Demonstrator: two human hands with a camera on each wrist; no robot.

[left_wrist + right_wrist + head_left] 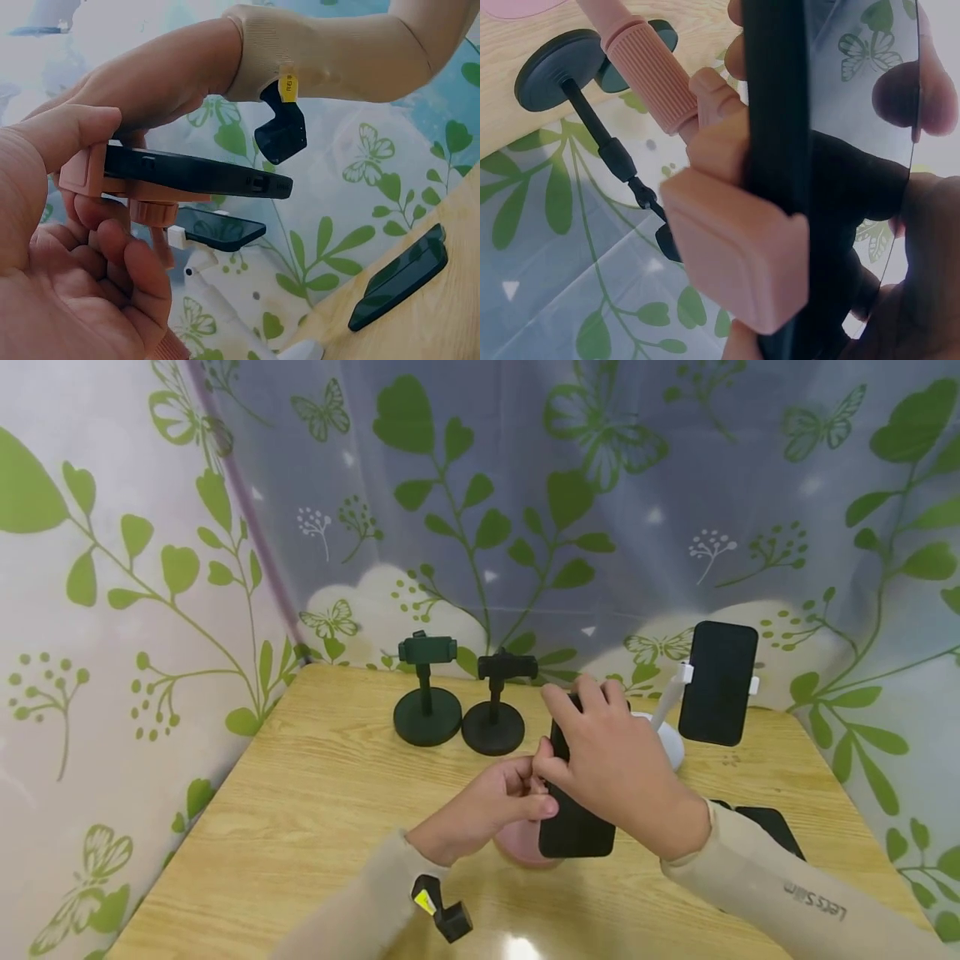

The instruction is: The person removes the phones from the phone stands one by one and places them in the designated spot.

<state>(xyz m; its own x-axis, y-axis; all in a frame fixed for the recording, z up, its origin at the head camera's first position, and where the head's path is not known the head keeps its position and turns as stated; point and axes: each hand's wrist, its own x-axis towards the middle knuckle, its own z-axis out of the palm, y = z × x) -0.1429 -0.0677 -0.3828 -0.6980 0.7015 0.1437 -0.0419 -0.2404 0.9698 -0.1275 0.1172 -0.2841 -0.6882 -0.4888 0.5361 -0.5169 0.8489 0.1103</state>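
A black smartphone [576,827] sits in the clamp [735,247] of a pink phone stand, whose round base [528,847] shows partly behind it. My right hand [618,768] grips the phone from above, fingers over its upper end and thumb at its left side. At the phone's left edge is my left hand [491,806]. In the left wrist view its thumb presses on the pink clamp [82,172] and its other fingers curl beneath, beside the stand's knob [154,213]. The phone's port end points away from the left hand there.
A dark green phone stand [426,718] and a black one [493,731] stand at the back of the wooden table [300,793]. At the right, a white stand [667,739] holds another phone [718,683]. More dark phones [772,828] lie by the right forearm.
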